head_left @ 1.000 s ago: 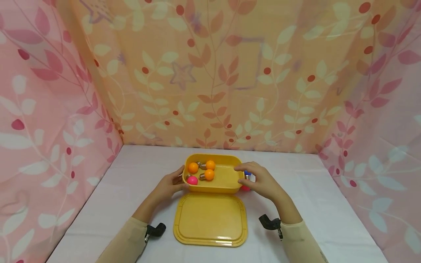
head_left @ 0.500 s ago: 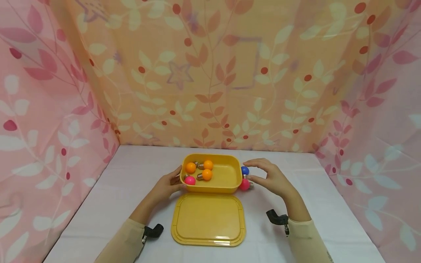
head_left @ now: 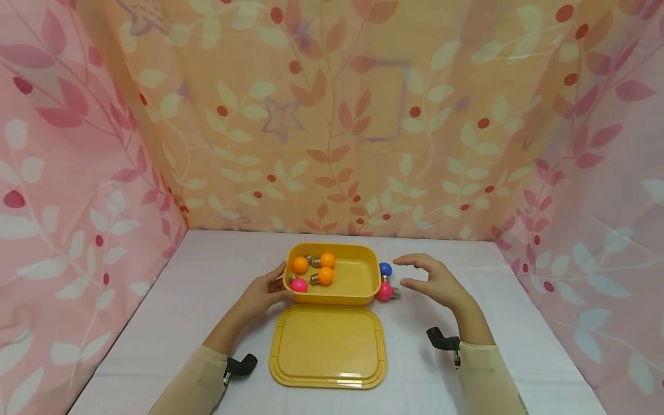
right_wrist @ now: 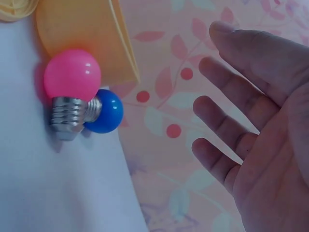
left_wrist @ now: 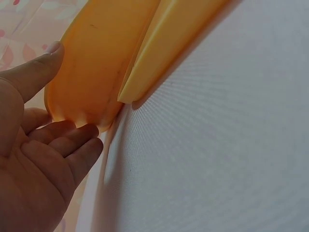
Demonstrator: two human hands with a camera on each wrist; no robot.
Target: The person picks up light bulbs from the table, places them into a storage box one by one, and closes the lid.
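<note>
A yellow plastic box (head_left: 358,300) sits in the middle of the table in the head view, its top uncovered. Inside, toward its left end, lie three orange light bulbs (head_left: 325,275) and a pink light bulb (head_left: 298,285). My left hand (head_left: 261,294) holds the box's left end, thumb and fingertips against its wall. Outside the right end lie another pink bulb (right_wrist: 72,77) and a blue bulb (right_wrist: 107,112), close together on the tabletop. My right hand (head_left: 436,282) is just right of these two bulbs, fingers apart and holding nothing.
A flat yellow lid (head_left: 328,346) lies in front of the box on the white tabletop (head_left: 218,259). Patterned curtains (head_left: 332,115) rise at the back and both sides. A black camera mount (head_left: 443,340) is strapped to each sleeve.
My right hand has drawn back to the right, away from the box's right end, uncovering the blue and pink bulbs there. My left hand stays at the box's left end.
</note>
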